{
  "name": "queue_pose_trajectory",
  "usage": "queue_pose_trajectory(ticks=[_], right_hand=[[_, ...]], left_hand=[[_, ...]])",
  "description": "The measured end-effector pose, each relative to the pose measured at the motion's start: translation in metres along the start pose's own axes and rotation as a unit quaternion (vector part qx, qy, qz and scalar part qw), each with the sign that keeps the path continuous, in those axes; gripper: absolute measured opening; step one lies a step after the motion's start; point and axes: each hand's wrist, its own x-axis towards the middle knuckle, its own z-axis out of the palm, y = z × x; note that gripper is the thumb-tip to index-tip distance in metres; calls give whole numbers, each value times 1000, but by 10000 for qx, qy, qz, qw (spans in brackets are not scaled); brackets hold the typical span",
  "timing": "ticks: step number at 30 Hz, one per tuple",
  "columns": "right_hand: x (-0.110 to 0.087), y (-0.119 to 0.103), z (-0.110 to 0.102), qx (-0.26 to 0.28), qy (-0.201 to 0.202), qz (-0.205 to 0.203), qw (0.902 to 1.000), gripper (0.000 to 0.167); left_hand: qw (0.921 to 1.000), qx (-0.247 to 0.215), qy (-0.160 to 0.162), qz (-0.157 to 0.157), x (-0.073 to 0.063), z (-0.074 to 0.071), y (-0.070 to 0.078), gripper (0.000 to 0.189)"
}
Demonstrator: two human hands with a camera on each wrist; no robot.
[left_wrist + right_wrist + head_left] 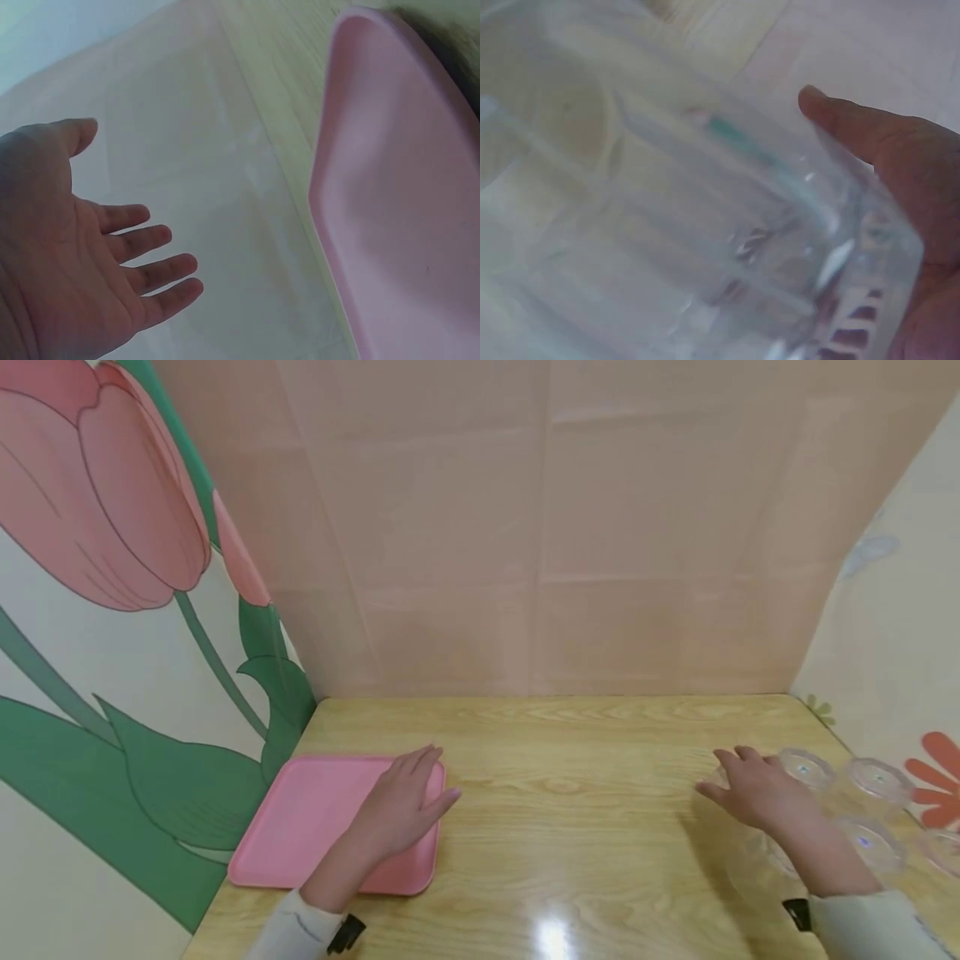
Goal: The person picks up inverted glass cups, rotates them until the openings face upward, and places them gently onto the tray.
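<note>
Over the right half of a pink tray (315, 810), my left hand (397, 814) hovers with its fingers extended and the thumb held apart. The left wrist view shows its palm bare, with the pink tray (405, 187) off to the side. On the right, my right hand (765, 793) is above or beside several clear plastic cups (870, 843), thumb and fingers spread. A clear cup (682, 225) fills much of the right wrist view, in front of the palm and partly hiding my right hand (922, 180); whether they touch, I cannot tell.
A wood-grain table (570, 802) lies between the tray and the cups. Behind it hangs a creased pinkish-tan sheet (540, 527). A tulip-patterned panel (112, 568) stands at the left, and a pale panel (900, 635) with flower prints at the right.
</note>
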Motion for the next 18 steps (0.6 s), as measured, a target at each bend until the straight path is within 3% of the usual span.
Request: queue_pose_trajectory(ticks=[8, 18], right_hand=[[2, 5, 3, 146, -23, -164, 9998, 69], [4, 9, 6, 130, 159, -392, 9990, 60]], left_hand=[[9998, -190, 36, 9, -11, -1, -3, 74], [9957, -923, -70, -37, -12, 3, 7, 72]])
